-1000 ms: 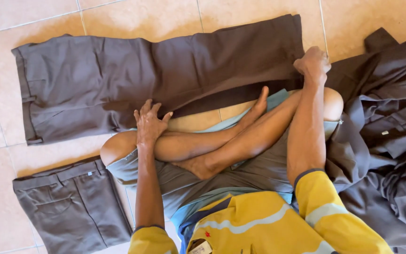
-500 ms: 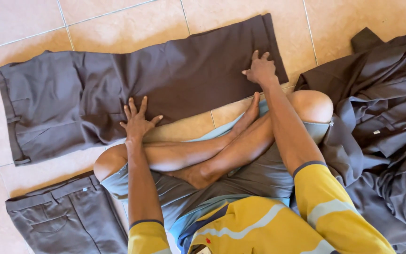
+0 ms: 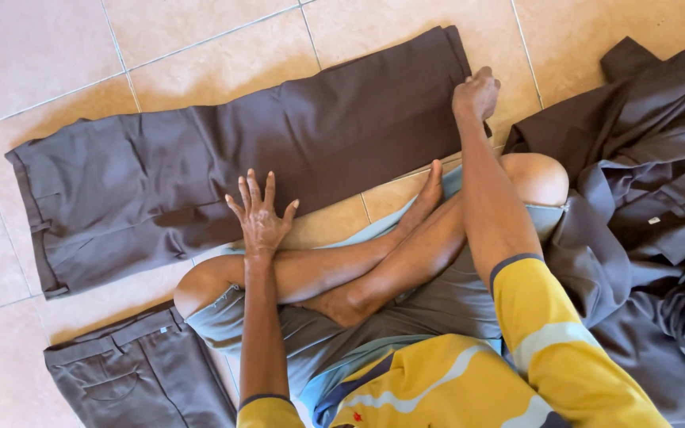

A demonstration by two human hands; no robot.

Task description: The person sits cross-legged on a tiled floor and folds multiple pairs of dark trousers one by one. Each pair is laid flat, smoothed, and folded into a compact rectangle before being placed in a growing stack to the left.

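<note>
Since prior frame, right hand (image 3: 476, 91) shifted to hem end of trousers (image 3: 223, 166), gripping it; left hand (image 3: 261, 215) lay flat, fingers spread, mid-leg. I saw long axis running L–R across floor (image 3: 57, 55).

A folded pair of grey trousers (image 3: 140, 372) lies nearest the left wrist; crumpled dark garments (image 3: 644, 214) sit beside the right forearm.

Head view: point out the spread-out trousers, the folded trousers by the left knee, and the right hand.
Spread-out trousers (image 3: 200, 174): head view, point on the flat upper leg cloth.
Folded trousers (image 3: 132, 376): head view, point near the back pocket.
Right hand (image 3: 476, 93): head view, point on the back of the hand at the hem.
</note>
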